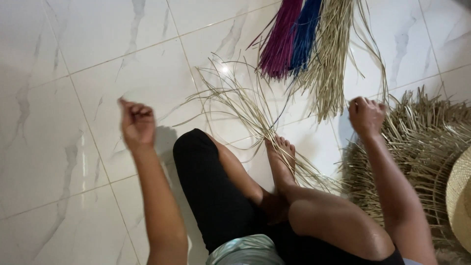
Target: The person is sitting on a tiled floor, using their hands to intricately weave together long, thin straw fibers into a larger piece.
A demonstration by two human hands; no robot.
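I see a white marble-veined tile floor (pixel 73 162), with purple (pixel 280 44), blue (pixel 305 34) and natural straw bundles (pixel 331 64) lying at the top. A woven straw mat (pixel 422 142) sits at right. My left hand (pixel 137 122) is curled into a fist, well apart from the loose straw strands (pixel 245 105); whether it pinches one I cannot tell. My right hand (pixel 365 115) is closed at the mat's fringe.

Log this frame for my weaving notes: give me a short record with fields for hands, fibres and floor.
left hand: raised over the tile floor, fingers curled shut; any strand in it too thin to tell
right hand: closed, above the woven straw piece
foot: resting on loose natural straw strands
bundles: purple, blue, natural
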